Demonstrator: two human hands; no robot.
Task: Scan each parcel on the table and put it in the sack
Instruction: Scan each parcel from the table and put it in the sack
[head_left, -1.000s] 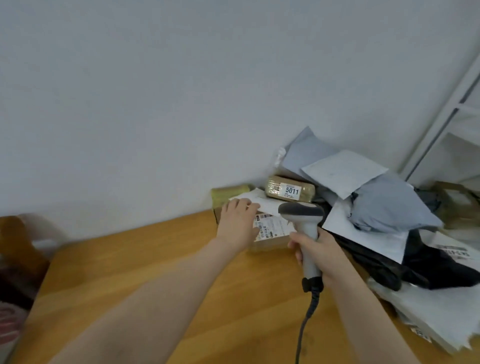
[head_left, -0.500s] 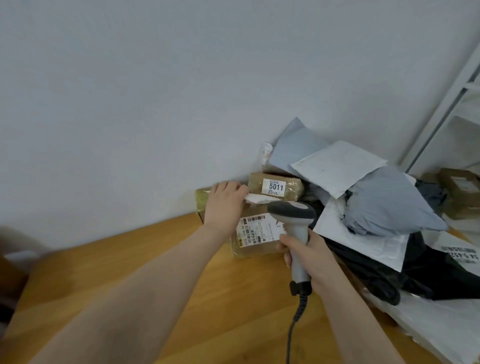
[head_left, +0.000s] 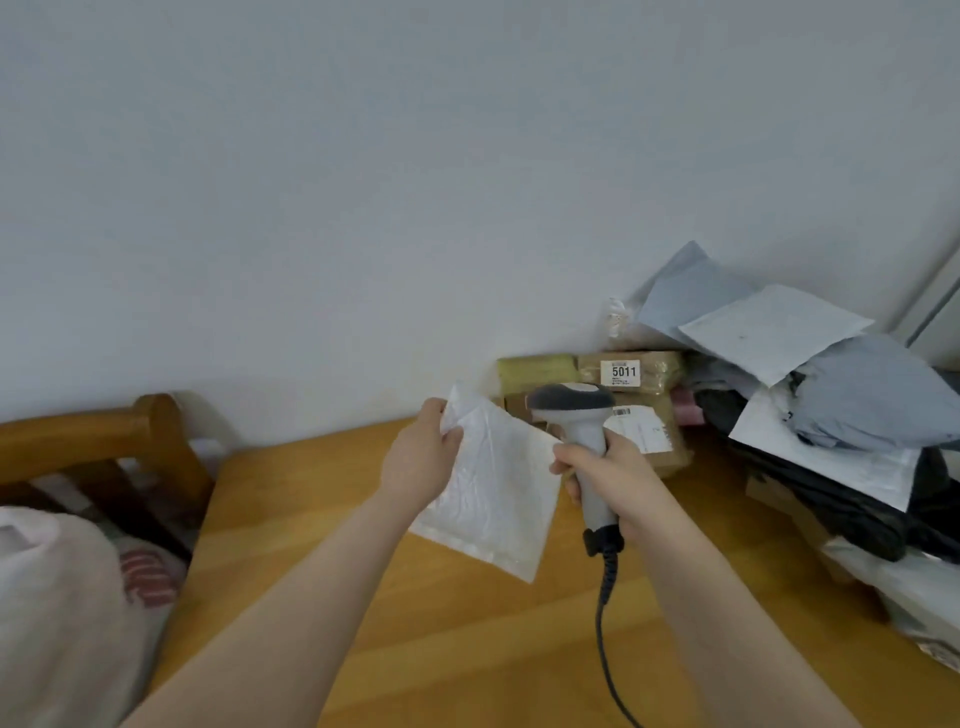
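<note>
White and crinkled, the padded mailer (head_left: 498, 499) hangs from the left hand (head_left: 421, 462), which pinches its top corner; the rest slopes down and right of that grip, over the wooden table (head_left: 415, 649). The right hand (head_left: 608, 467) is wrapped round the barcode scanner (head_left: 571, 402) handle, with the scanner head above the fist. No label shows on the facing side, so a scan may miss. The thin corner hold could also slip before the mailer reaches the sack (head_left: 57, 597), low and left of the grip.

sack (head_left: 47, 597) cut off L edge | scanner cable (head_left: 598, 623) exits btm | box label (head_left: 644, 431) txt unreadable
</note>
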